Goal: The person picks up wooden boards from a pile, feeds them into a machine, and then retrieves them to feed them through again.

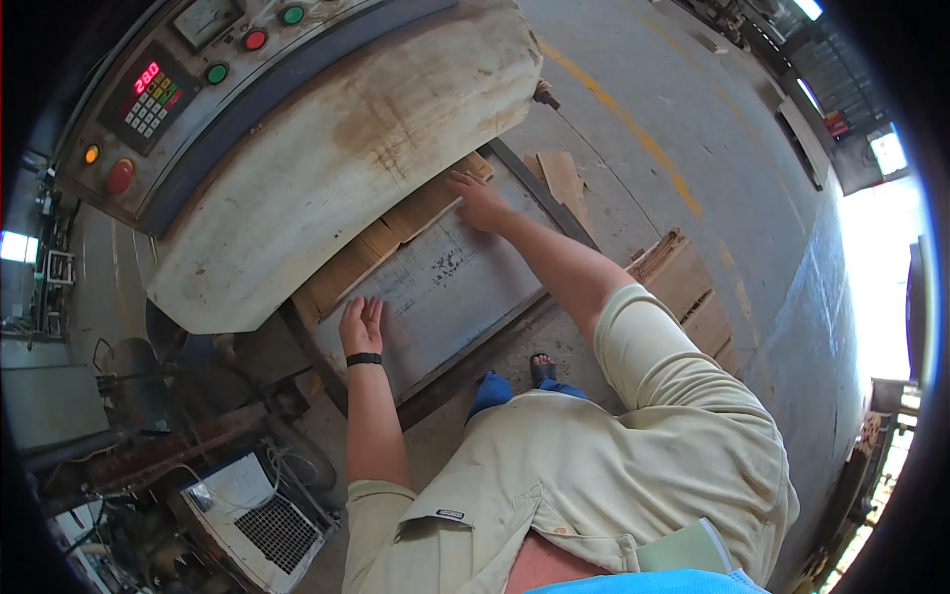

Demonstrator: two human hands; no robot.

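Observation:
Flat wooden boards (pixel 424 211) lie in a row on the grey metal bed (pixel 455 287), their far parts hidden under the machine's pale hood (pixel 346 168). At the right end of the row my right hand (pixel 478 202) reaches forward, fingers stretched out at the edge of a board. My left hand (pixel 362 327), with a black band at the wrist, is over the bed's left side, just short of the left board (pixel 332 287). Its fingers are extended and slightly apart, holding nothing.
Above the hood, a control panel (pixel 148 99) has a red display, a keypad and several buttons. Wooden pieces (pixel 562 183) and a stack of boards (pixel 683 287) lie on the floor to the right. A white unit with a grille (pixel 277 535) stands at lower left.

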